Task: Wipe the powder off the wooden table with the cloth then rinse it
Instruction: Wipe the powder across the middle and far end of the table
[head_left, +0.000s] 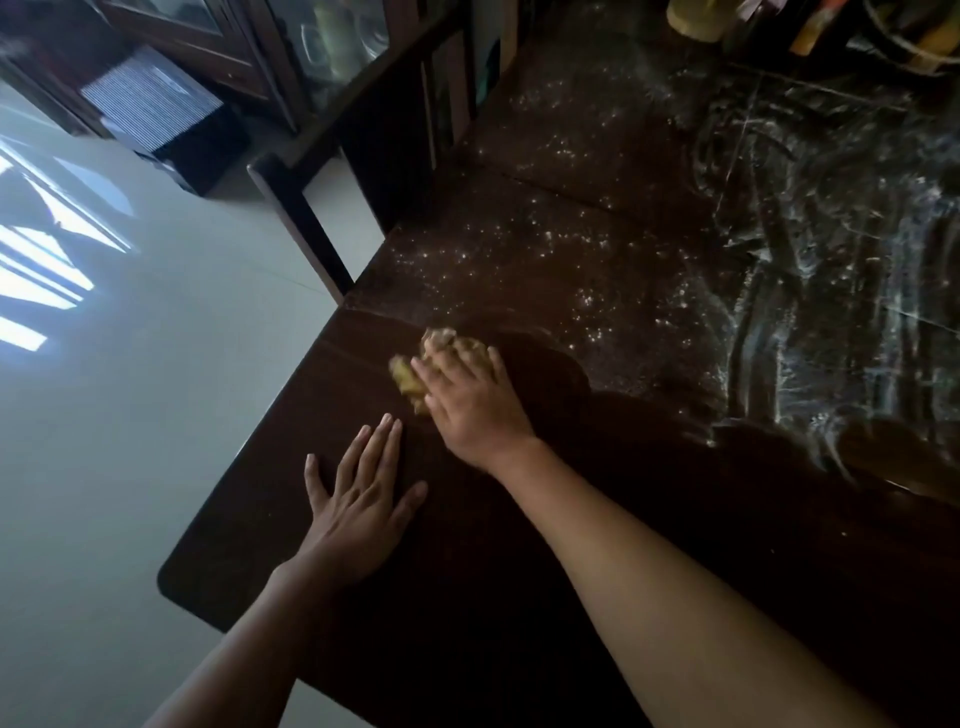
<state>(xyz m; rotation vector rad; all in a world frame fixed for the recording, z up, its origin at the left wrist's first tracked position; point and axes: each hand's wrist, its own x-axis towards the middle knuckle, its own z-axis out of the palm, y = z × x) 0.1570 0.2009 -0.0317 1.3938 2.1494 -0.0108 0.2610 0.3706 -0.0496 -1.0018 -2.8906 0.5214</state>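
Right hand (475, 413) presses the bunched yellow cloth (404, 378) onto the bench (519, 582), fingers (467, 358) spread over it. Powder (582, 249) lies far and right of the cloth, with the thickest smears at far right. Left hand (358, 499) lies flat at near-left, fingers straight. Chair (311, 223) stands at the far-left edge, seemingly clear of the stroke.

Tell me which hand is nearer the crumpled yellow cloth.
Right. The right hand presses on the crumpled yellow cloth; the left hand lies flat on the dark wooden table, short of the cloth.
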